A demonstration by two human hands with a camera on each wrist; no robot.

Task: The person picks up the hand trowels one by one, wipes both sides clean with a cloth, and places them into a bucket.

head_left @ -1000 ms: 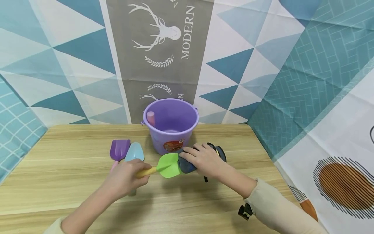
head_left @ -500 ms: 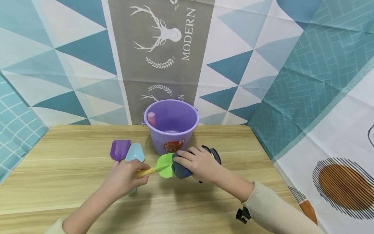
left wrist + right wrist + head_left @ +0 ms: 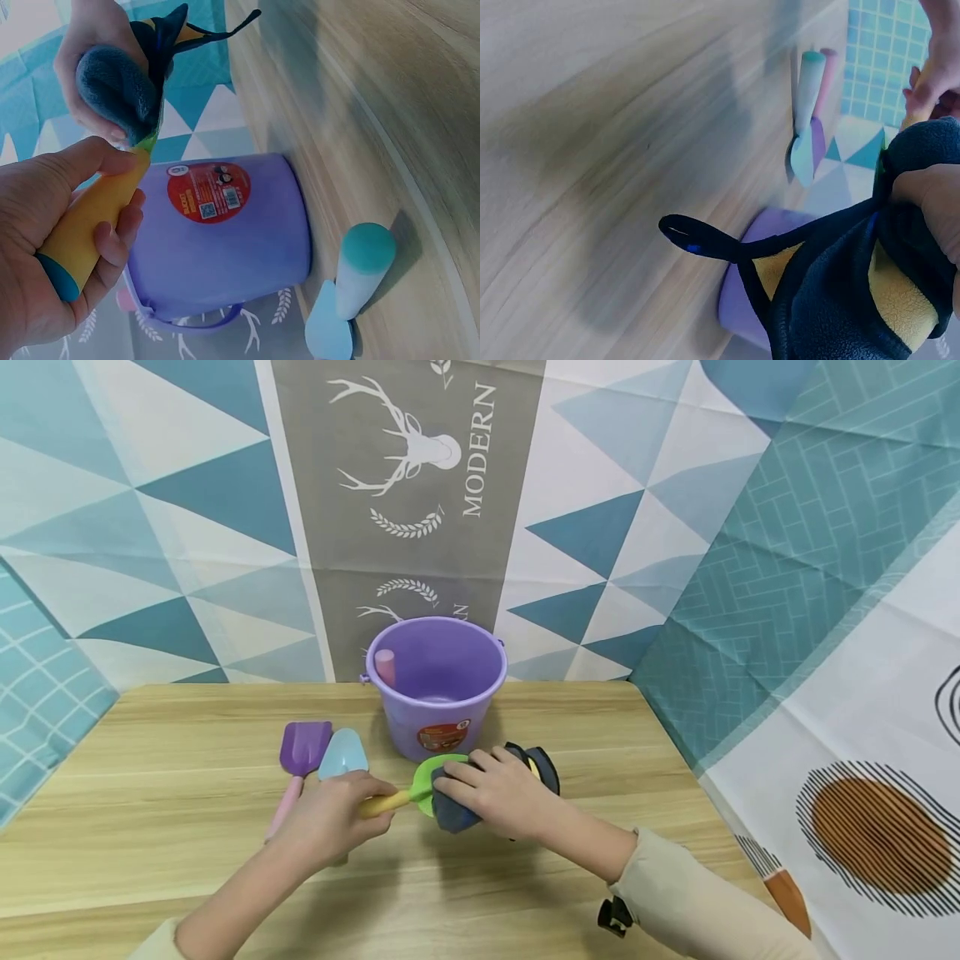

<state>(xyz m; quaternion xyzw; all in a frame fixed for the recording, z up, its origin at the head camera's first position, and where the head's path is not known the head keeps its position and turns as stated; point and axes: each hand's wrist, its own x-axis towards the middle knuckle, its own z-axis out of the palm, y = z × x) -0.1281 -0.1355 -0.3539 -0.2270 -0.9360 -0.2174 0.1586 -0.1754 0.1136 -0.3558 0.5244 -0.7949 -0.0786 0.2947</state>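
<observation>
My left hand (image 3: 326,822) grips the yellow handle of a toy shovel with a green blade (image 3: 423,787), held above the table. Dark blue cloth (image 3: 453,808), fuzzy with yellow parts and a hanging loop, is folded over the blade's far end. My right hand (image 3: 498,795) grips this cloth around the blade, hiding much of the green. In the left wrist view, thumb and fingers wrap the handle (image 3: 94,225), whose end is blue. The right wrist view has the cloth (image 3: 817,300) draping down below the fingers, its loop pointing toward the table.
Behind the hands stands a purple bucket (image 3: 405,727) with a pink handle end (image 3: 385,668) showing inside. Left of it, a purple shovel (image 3: 305,746) and a light blue shovel (image 3: 343,754) lie on the wooden table (image 3: 187,777). Patterned cloth (image 3: 225,527) hangs behind.
My right hand and the cloth have moved left along the blade, covering more of it. The left hand keeps its grip on the shovel, shifting only slightly.
</observation>
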